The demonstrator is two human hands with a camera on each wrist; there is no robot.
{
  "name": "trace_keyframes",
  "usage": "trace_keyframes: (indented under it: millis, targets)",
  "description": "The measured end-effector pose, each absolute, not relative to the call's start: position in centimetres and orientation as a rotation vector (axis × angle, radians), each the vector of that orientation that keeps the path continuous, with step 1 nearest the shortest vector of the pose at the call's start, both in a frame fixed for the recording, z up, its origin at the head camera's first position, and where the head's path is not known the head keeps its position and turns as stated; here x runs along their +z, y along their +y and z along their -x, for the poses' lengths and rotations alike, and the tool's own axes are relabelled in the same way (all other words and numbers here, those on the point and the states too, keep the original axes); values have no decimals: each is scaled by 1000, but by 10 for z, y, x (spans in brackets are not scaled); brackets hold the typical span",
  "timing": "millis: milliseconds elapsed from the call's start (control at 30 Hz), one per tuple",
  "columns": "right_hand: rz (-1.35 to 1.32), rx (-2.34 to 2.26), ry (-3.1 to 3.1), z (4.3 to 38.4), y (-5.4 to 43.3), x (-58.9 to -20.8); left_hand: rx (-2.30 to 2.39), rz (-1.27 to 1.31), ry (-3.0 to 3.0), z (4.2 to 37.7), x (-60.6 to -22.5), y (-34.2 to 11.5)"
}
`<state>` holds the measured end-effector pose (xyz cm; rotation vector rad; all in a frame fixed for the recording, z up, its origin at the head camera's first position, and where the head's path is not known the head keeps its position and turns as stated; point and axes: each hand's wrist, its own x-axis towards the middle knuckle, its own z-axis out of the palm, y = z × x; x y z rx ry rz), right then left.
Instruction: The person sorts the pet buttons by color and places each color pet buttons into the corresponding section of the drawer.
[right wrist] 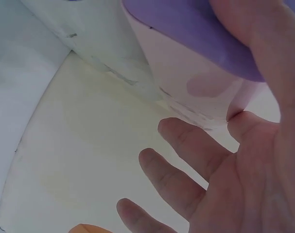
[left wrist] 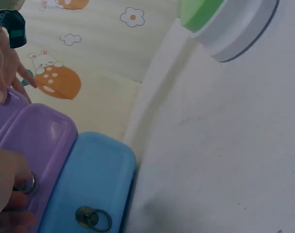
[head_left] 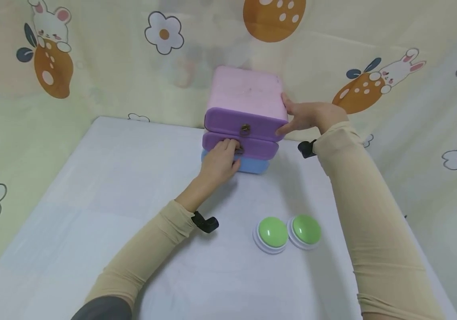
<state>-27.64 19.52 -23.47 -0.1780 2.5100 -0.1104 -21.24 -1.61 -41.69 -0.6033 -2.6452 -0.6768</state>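
A small drawer box (head_left: 248, 86) with a pink top stands against the patterned cloth. Its upper drawer (head_left: 264, 126) and middle drawer (head_left: 260, 150) have purple fronts; the bottom drawer (left wrist: 96, 165) is blue with a ring pull. My left hand (head_left: 219, 163) has its fingers curled at the middle drawer's metal ring pull (left wrist: 32, 183), gripping it; the fingertips are partly hidden. At the box's right side is my right hand (head_left: 308, 116), thumb against the upper drawer's front and forefinger touching the pink side. Its other fingers (right wrist: 171, 182) are spread, away from the box.
Two green-topped, white-based round push lights or buttons, one left (head_left: 273, 232) and one right (head_left: 306, 229), sit side by side on the white table (head_left: 152, 178), nearer me than the box. A cloth printed with flowers and rabbits (head_left: 116, 66) hangs behind and beside the table.
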Motion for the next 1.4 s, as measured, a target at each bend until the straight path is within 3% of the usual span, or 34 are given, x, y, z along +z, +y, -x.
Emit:
trace_keyframes:
  millis: [200, 333, 500, 633, 1000, 1400]
  targets:
    - [184, -168, 2482, 277, 195, -239, -846, 522, -2770, 206, -432, -21]
    - [202, -161, 2505, 275, 197, -238, -1391, 388, -2752, 207, -447, -20]
    - [198, -208, 2509, 273, 203, -241, -2393, -98, -2312, 215, -457, -11]
    - [194, -214, 2507, 272, 208, -243, -2749, -451, -1835, 217, -458, 0]
    - [187, -271, 2474, 277, 204, -241, -2774, -779, -1637, 211, -455, 17]
    - [207, -328, 2462, 277, 205, -244, -2653, -588, -1929, 214, -470, 23]
